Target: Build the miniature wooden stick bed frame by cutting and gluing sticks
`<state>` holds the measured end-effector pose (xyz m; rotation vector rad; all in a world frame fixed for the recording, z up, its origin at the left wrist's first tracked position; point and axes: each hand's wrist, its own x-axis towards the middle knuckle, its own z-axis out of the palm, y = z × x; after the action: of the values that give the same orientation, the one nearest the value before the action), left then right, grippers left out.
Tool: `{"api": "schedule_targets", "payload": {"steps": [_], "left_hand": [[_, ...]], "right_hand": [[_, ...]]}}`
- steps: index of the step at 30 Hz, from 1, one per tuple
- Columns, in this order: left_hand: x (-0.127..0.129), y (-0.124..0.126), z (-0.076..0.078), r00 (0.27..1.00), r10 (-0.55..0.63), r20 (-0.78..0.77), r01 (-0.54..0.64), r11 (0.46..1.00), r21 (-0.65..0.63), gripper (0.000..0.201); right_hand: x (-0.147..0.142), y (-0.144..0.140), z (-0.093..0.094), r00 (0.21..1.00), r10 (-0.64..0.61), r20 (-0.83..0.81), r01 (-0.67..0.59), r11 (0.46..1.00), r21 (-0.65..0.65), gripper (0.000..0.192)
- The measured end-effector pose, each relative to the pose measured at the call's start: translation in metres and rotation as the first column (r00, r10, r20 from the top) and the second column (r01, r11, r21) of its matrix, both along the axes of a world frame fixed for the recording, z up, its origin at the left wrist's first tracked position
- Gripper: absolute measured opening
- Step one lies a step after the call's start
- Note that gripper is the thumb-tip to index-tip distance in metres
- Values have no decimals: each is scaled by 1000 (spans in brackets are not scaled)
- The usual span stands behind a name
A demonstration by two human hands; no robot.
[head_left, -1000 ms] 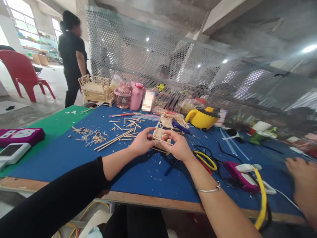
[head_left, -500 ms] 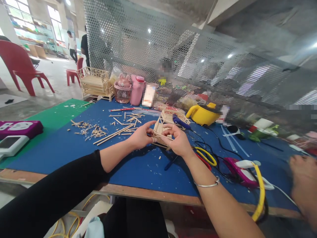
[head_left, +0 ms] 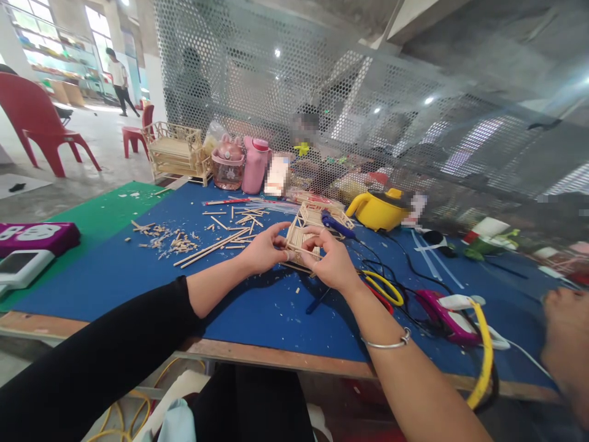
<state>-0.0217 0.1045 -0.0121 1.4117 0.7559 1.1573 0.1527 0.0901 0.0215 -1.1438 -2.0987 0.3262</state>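
Both hands are at a small frame of thin wooden sticks (head_left: 301,237) on the blue mat. My left hand (head_left: 267,248) pinches its left side between thumb and fingers. My right hand (head_left: 332,258) curls over the right side, with thumb and forefinger closed on a thin wooden stick lying across the front; the fingers partly hide the frame. Just behind is another small stick-built piece (head_left: 313,216), with a blue glue gun (head_left: 338,226) lying against it. Loose wooden sticks (head_left: 216,247) lie left of my left hand.
Short stick offcuts (head_left: 177,242) are scattered at the left. A stack of stick-built furniture (head_left: 177,153), a pink bottle (head_left: 256,166) and a yellow pot (head_left: 377,210) stand at the back. Cables and a purple power strip (head_left: 448,318) lie right. Another person's hand (head_left: 564,316) is at the far right edge.
My hands stay almost in the same place on the stick frame. In the background, a walking person has moved left; a second person now shows behind the mesh.
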Motion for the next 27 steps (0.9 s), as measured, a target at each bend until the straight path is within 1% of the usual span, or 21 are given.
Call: {"api": "schedule_targets", "payload": {"steps": [4, 6, 8, 10, 11, 14, 18, 22, 27], "left_hand": [[3, -3, 4, 1000, 31, 5, -30, 999, -29, 72], [5, -3, 6, 999, 44, 3, -44, 998, -38, 70], [6, -4, 7, 999, 54, -1, -54, 997, -46, 68], [7, -5, 8, 998, 59, -6, -60, 997, -52, 67], [7, -5, 8, 998, 60, -9, -61, 997, -53, 67], [7, -4, 7, 998, 61, -16, -61, 997, -53, 66], [6, -3, 6, 998, 61, -20, -62, 997, -53, 67], [6, -4, 7, 997, 68, -35, -70, 996, -47, 69], [5, -5, 7, 997, 67, -40, -69, 997, -47, 69]], "right_hand": [[-1, 0, -1, 1000, -2, -12, 2, 1000, -8, 41], [2, 2, -1, 1000, 13, -18, -14, 999, -29, 45], [7, 4, 0, 996, 73, -42, -76, 994, -75, 57], [14, 8, 1, 984, 145, -106, -157, 981, -117, 69], [18, 10, 2, 974, 168, -150, -187, 974, -127, 71], [26, 14, 5, 950, 192, -247, -232, 962, -146, 68], [25, 13, 5, 946, 198, -258, -246, 954, -171, 62], [18, 11, 3, 957, 166, -238, -212, 960, -184, 51], [8, 8, -1, 971, 100, -217, -138, 976, -170, 50]]}}
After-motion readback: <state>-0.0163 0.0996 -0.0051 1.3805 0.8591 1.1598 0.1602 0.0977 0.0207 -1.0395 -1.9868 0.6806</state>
